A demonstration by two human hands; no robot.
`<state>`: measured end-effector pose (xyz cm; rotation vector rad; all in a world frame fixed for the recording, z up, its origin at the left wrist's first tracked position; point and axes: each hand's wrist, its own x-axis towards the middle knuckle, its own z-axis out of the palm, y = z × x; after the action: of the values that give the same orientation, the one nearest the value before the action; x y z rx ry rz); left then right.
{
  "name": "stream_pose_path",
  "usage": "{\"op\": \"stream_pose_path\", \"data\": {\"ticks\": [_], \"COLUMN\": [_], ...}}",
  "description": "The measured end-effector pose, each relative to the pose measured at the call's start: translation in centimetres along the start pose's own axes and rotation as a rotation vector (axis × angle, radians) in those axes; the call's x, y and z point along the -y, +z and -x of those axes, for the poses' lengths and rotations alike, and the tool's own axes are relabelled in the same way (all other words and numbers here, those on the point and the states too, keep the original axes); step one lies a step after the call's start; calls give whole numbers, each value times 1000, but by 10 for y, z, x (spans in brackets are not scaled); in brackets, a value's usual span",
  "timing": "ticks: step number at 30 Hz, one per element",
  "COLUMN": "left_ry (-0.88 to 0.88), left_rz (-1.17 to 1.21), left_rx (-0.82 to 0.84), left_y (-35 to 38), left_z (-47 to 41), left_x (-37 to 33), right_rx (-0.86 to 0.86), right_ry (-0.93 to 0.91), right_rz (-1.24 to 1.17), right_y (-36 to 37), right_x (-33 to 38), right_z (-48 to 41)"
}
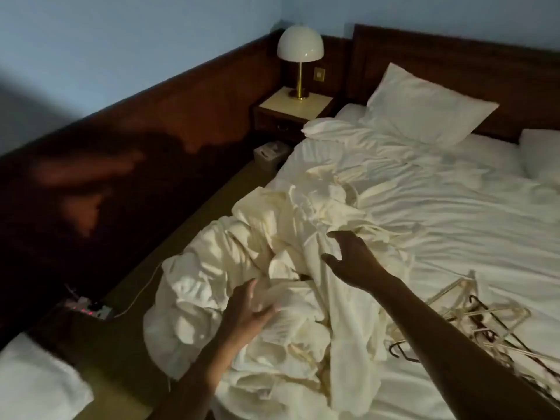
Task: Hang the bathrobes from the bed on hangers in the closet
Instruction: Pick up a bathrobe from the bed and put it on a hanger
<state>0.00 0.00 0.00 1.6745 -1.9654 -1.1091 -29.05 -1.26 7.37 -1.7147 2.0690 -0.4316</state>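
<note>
bathrobes: one crumpled heap at the near left edge of the bed.
left hand: fingers loose, grasping nothing, at the heap.
right hand: spread, empty, over the heap.
hangers: tangled pile just beside.
risk: lifting one robe likely drags others onto the floor; hooks may snag.

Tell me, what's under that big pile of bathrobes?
The bed's white sheet shows around the pile of bathrobes, which lies on it. Anything else beneath is covered by the cloth.

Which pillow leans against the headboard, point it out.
The pillow nearest the lamp; it stands tilted up, the other pillow lies flat at the right edge.
</note>
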Motion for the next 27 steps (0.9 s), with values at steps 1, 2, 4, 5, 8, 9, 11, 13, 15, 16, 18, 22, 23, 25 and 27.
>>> {"op": "stream_pose_path", "data": {"ticks": [1,2,4,5,8,9,11,13,15,16,18,22,23,25,27], "left_ry": [-32,-49,-87,-74,-48,-68,-112,-167,-201,-193,-163,72,154,305,458], "left_rz": [3,-40,-121,-141,-72,-49,0,42,37,12,-73,-214,-221,-284,-409], "left_rx": [45,91,168,134,21,1,-47,-75,-33,-16,-35,-247,-264,-204,-114], "left_y": [11,22,46,53,50,45,35,25,16,13,10,12,17,33,61], "left_z": [2,4,16,18,13,10,3,-2,-7,-10,-11,-9,-9,-6,3], "left_x": [8,12,25,30,33,29,25,26,25,22,6,-59,-80,-125,-169], "right_rx": [27,46,117,138,117,106,114,84,-3,-63,-166,-330,-363,-431,-487], "right_ry": [23,74,178,206,176,143,80,26,-1,3,59,141,145,144,82], "right_rz": [8,21,20,18,11,-9,-47,-98,-160,-186,-235,-291,-305,-354,-385], "right_y": [14,23,45,58,80,81,76,59,33,17,-15,-72,-85,-113,-143], "right_x": [3,10,21,24,39,45,51,49,37,27,4,-37,-45,-56,-67], "right_z": [-10,-16,-23,-27,-21,-16,0,25,54,67,98,162,178,212,249]}}
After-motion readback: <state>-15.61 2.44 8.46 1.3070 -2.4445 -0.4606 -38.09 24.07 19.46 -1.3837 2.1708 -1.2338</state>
